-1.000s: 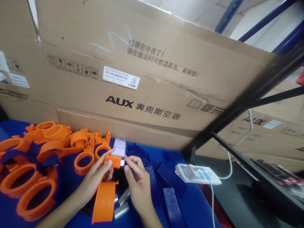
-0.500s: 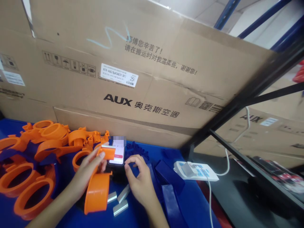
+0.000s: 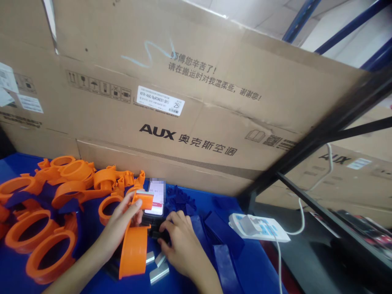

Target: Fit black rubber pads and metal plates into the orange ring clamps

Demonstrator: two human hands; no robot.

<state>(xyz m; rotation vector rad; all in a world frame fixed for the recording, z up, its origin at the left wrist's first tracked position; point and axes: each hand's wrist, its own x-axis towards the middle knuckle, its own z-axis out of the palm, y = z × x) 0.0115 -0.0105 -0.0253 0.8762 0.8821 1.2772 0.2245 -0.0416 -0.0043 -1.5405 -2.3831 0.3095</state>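
My left hand (image 3: 121, 226) grips an orange plastic ring part (image 3: 134, 249) by its upper tab, holding it upright over the blue table (image 3: 251, 265). My right hand (image 3: 180, 241) lies lower on the table just right of it, fingers curled on a small dark piece (image 3: 157, 234) below a phone (image 3: 156, 198). The phone leans upright with a lit screen behind both hands. A few small silver metal blocks (image 3: 157, 267) lie under the orange part.
Several orange ring parts (image 3: 45, 212) are piled at the left. Dark blue plastic pieces (image 3: 220, 237) lie to the right of my hands. A white power strip (image 3: 260, 228) with its cable sits at the table's right edge. A large cardboard box (image 3: 190, 106) walls the back; a black rack frame (image 3: 321, 126) stands right.
My right hand has dropped from near the phone down to the table and curled onto the dark piece. My left hand keeps the orange part, shifted slightly.
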